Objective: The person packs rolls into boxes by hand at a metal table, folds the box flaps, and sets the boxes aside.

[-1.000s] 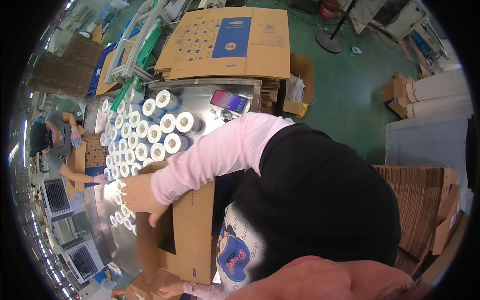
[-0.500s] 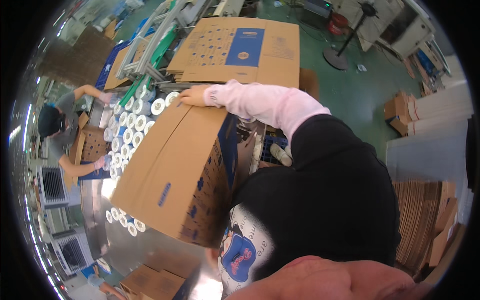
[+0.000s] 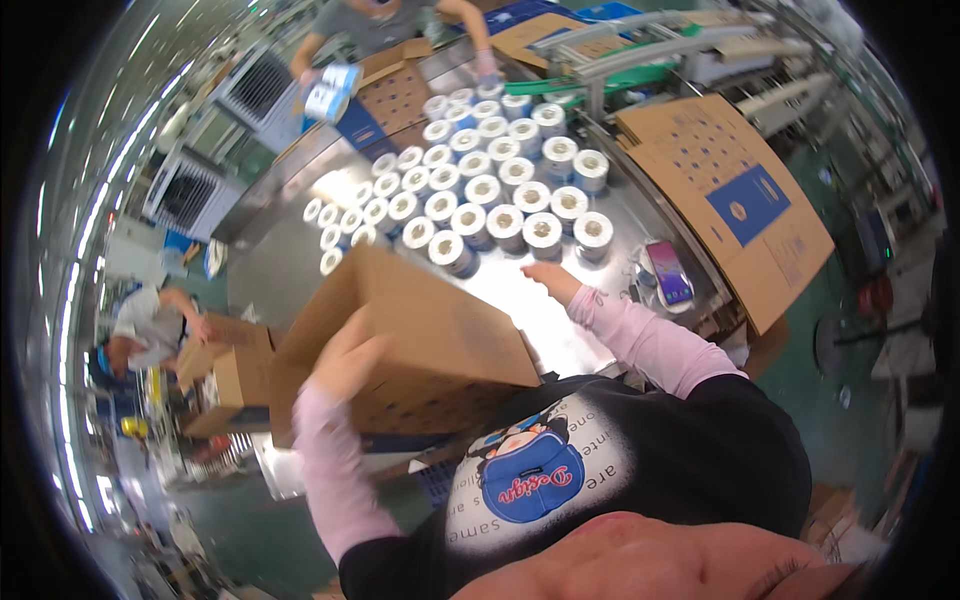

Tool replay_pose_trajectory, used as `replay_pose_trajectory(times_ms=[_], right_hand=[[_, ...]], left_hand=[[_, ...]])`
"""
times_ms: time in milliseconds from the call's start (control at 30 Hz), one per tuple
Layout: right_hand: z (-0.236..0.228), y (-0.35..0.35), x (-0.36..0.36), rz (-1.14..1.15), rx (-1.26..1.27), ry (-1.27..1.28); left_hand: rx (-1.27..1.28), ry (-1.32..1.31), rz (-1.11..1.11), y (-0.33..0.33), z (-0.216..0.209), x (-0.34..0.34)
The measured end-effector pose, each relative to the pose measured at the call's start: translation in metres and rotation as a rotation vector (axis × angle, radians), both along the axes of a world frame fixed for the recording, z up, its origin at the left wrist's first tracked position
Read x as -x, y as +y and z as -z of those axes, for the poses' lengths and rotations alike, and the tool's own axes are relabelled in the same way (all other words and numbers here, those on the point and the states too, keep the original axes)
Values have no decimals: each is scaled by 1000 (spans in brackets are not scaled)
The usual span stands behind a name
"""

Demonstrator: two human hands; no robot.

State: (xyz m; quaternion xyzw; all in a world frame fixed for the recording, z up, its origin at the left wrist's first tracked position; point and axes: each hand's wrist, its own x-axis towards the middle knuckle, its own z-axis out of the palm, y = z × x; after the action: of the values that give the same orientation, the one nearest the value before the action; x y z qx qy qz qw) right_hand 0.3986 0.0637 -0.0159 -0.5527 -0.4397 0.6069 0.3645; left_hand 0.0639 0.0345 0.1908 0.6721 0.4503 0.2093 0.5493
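Note:
A large open cardboard box [image 3: 450, 340] with blue printing stands tilted at the near edge of the metal table, against my body. My left hand [image 3: 345, 358] lies over the box's near left side, slightly blurred, thumb apart from the fingers. Whether it presses on the cardboard I cannot tell. To the right of the box, my right hand [image 3: 552, 282] is over the tabletop with fingers stretched out and nothing in them. Just beyond it stand many white-topped rolls [image 3: 543, 232] with blue wrapping, packed in rows. The inside of the box is mostly hidden.
Flat printed cartons [image 3: 735, 200] lean at the right table edge, near a phone [image 3: 670, 272]. Across the metal table [image 3: 275, 245], a co-worker [image 3: 385, 30] holds blue-and-white rolls [image 3: 332, 95] by another carton [image 3: 395, 100]. A second person [image 3: 150, 325] handles a box [image 3: 235, 365] at left.
My view has turned left. My right hand has left the top of the box and now reaches over the table. The box has swung to the left, and my left hand has come into view.

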Motion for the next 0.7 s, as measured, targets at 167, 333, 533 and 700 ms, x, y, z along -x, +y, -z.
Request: replay_pose_trajectory(times_ms=[167, 333, 533, 700], right_hand=[[-70, 44, 42, -74, -507, -14], [-67, 57, 47, -129, -679, -767], [-99, 11, 49, -181, -601, -954], [-114, 3, 73, -408, -319, -909]], left_hand=[[-191, 465, 123, 4, 75, -147], [-609, 621, 239, 6, 51, -123], [-519, 1073, -806, 49, 83, 125], [-59, 1039, -914, 3, 193, 311]])
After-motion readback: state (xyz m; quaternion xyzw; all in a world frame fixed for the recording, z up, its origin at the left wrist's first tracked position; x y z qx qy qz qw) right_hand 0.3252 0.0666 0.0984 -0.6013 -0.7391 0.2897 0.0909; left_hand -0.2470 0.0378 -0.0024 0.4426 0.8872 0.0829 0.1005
